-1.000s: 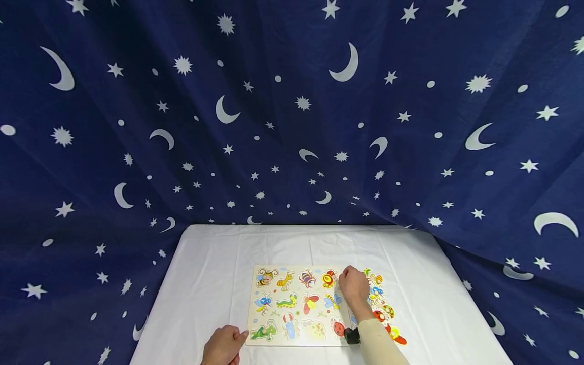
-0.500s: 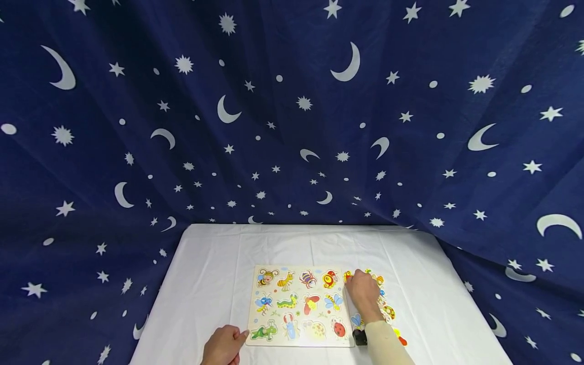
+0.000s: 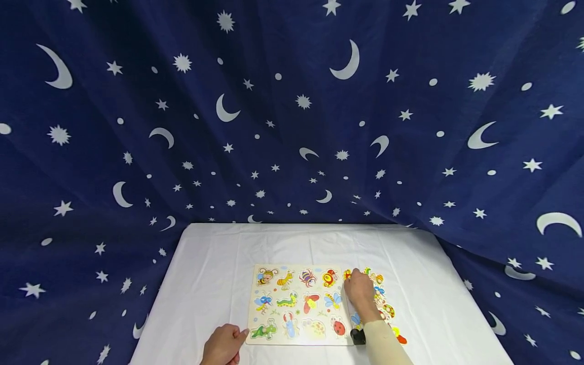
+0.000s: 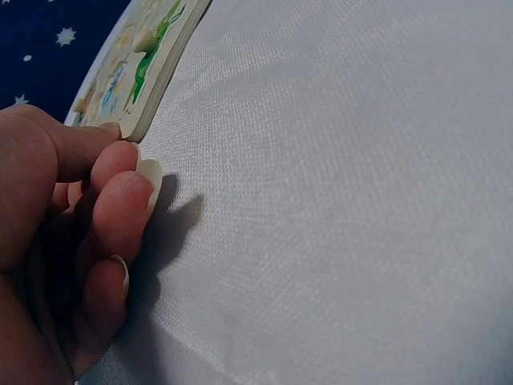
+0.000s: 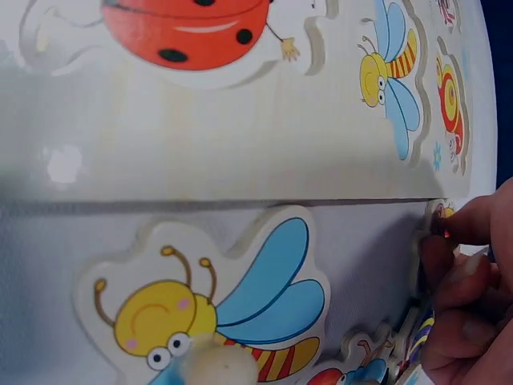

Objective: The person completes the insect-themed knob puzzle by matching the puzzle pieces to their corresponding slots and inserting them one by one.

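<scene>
A pale wooden insect puzzle board (image 3: 252,306) lies on the white-covered table, its recesses printed with bugs. At its near left corner rests my left hand (image 3: 223,344); in the left wrist view the thumb (image 4: 100,144) presses on the corner, with the fingers curled beside the edge. Beyond the board's right edge, my right hand (image 3: 362,291) reaches down to a small red-and-yellow puzzle piece (image 3: 348,274). Thumb and forefinger pinch that piece in the right wrist view, and the fingers hide most of it. A winged bee piece (image 5: 160,313) with a round knob lies nearer the wrist.
Several loose insect pieces (image 3: 389,311) lie in a cluster right of the board, partly under the right forearm. A black wrist camera (image 3: 358,336) sits below the right hand. A dark blue curtain (image 3: 292,126) with moons and stars hangs behind the table (image 3: 219,253).
My right hand has moved slightly right, off the board's edge, and the red-and-yellow piece has come into view beside its fingers. My left hand stays at the corner.
</scene>
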Action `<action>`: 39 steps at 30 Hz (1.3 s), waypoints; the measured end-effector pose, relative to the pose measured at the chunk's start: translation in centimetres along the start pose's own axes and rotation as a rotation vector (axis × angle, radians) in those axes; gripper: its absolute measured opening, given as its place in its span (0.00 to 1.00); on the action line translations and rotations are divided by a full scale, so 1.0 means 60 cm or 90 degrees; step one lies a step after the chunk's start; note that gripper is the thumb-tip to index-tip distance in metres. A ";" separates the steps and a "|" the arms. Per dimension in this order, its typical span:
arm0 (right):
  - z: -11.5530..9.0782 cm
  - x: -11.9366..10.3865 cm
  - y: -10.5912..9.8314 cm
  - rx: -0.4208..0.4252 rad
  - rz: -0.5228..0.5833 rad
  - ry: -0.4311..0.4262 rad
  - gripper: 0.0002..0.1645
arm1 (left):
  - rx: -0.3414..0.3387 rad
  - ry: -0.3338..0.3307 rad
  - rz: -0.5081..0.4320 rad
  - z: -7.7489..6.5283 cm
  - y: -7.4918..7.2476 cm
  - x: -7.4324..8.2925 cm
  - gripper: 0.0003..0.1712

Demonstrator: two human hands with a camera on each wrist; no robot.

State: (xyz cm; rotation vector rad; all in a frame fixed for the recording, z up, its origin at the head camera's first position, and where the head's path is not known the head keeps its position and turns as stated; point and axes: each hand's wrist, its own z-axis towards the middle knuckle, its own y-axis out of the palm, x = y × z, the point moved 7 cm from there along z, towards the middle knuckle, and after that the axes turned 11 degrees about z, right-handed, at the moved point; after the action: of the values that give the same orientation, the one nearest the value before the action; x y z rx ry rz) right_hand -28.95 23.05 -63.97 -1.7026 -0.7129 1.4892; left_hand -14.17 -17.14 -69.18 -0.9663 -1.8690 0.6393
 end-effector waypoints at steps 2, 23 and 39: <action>0.000 0.002 -0.002 0.010 0.003 -0.002 0.11 | -0.002 0.003 -0.007 0.000 0.001 0.003 0.26; 0.015 -0.039 -0.014 0.087 0.100 -0.111 0.05 | -0.014 0.005 -0.011 0.001 0.000 0.003 0.25; 0.008 -0.060 0.008 -0.003 0.110 -0.167 0.08 | -0.009 0.001 -0.012 0.005 0.004 -0.005 0.25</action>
State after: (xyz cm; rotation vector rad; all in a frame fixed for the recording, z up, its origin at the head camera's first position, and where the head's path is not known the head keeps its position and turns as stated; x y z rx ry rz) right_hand -30.08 19.95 -62.36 -1.6227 -0.7170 1.8563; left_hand -14.24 -17.24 -69.64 -0.9567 -1.8817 0.6146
